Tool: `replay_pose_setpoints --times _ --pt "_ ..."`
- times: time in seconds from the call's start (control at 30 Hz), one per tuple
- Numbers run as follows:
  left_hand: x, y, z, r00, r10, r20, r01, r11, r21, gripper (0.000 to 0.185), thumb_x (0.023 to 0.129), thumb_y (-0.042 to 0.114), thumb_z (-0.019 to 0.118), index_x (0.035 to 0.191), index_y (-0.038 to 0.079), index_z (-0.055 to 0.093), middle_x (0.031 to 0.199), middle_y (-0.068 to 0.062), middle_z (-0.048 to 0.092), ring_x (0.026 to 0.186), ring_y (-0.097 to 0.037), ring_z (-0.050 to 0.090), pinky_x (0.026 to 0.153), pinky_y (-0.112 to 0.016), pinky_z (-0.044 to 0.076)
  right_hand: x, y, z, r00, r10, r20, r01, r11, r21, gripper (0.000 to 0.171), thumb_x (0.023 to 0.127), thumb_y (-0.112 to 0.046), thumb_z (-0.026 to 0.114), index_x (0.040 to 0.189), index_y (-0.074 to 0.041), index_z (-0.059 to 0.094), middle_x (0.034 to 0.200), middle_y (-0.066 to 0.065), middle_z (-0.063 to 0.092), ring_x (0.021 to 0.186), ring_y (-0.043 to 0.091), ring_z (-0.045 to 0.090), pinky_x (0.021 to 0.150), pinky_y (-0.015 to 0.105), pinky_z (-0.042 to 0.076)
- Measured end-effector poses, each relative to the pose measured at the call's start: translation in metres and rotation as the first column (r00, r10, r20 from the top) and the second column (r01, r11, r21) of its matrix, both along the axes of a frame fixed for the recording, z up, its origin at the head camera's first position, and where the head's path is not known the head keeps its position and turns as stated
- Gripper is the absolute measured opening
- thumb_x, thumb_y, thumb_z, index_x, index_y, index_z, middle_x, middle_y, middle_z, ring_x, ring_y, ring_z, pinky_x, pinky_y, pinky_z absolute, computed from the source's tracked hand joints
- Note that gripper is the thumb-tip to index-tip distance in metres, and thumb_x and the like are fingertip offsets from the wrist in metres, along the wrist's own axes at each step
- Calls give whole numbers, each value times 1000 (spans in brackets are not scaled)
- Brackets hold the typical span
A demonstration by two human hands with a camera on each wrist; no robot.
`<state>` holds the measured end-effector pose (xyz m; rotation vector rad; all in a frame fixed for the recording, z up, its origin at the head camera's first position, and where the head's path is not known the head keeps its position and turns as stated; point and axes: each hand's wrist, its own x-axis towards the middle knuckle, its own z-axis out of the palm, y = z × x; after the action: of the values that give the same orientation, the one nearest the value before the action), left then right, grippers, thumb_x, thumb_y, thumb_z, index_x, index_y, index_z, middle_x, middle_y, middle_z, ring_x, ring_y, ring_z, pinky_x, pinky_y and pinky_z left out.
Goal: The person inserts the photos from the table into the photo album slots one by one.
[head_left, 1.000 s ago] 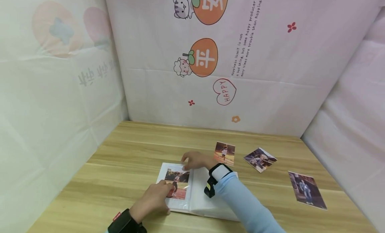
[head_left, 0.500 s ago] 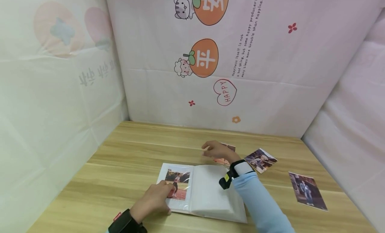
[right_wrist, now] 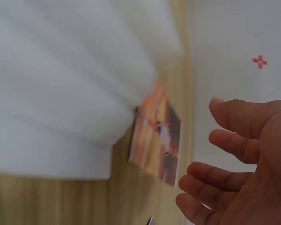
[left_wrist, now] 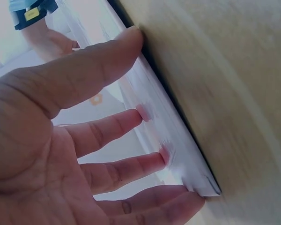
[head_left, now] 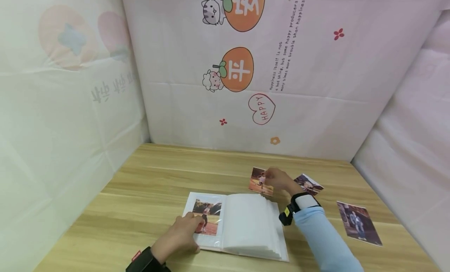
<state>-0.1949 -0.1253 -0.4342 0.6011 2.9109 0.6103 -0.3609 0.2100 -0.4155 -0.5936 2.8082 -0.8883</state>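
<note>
An open white photo album [head_left: 246, 229] lies on the wooden table [head_left: 158, 182], with one photo in its left page sleeve [head_left: 207, 217]. My left hand [head_left: 181, 235] presses flat on that left page, its straight fingers [left_wrist: 131, 164] on the page edge. My right hand [head_left: 277, 179] hovers with loosely bent fingers [right_wrist: 229, 140] at a loose photo of a runner on an orange track [head_left: 259, 181], [right_wrist: 157, 136]; the wrist view shows a gap between them.
Two more loose photos lie to the right: one [head_left: 309, 184] partly behind my right wrist, one [head_left: 358, 223] near the right wall. Printed cloth panels close in the table at the back [head_left: 263, 88] and both sides.
My right hand left the album's left page and moved right to the loose track photo. The album's right pages have fanned up. My left hand stayed in place.
</note>
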Motion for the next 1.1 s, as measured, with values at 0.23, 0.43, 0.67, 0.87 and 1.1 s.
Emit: replay_pose_setpoints --times 0.23,0.43,0.67,0.87,1.1 --pt "0 0 -2 1000 2 13 -3 1000 27 66 47 15 86 107 7 61 91 -5 48 78 -27 44 65 -39 43 5 8 -22 998 54 15 -55 994 90 51 89 -10 57 132 11 41 128 31 46 116 45 43 89 52 38" --pt "1 0 -3 1000 6 -4 -6 999 41 65 47 15 86 106 7 61 90 -5 48 77 -26 40 61 -36 40 11 9 -28 999 40 23 -43 984 172 33 88 -20 60 115 -1 60 110 20 58 101 39 53 80 49 42" --pt "1 0 -4 1000 13 -11 -13 999 43 65 46 15 87 106 7 62 90 -5 47 77 -27 39 61 -36 40 12 14 -29 999 -48 1 47 989 138 10 82 -14 64 83 -5 60 76 5 52 65 21 46 57 32 37" --pt "0 0 -3 1000 15 1 -15 999 41 66 47 16 87 107 7 62 91 -5 47 77 -27 39 62 -36 39 6 16 -37 984 -165 -73 178 959 221 21 84 -22 65 87 -2 60 74 6 53 70 25 48 60 37 40" --pt "-1 -1 -3 1000 17 3 -17 999 44 65 47 16 87 105 7 62 92 -6 48 78 -28 39 61 -37 39 3 9 -46 954 -248 -168 284 927 247 58 74 -34 75 104 10 52 87 16 53 88 39 50 75 51 40"
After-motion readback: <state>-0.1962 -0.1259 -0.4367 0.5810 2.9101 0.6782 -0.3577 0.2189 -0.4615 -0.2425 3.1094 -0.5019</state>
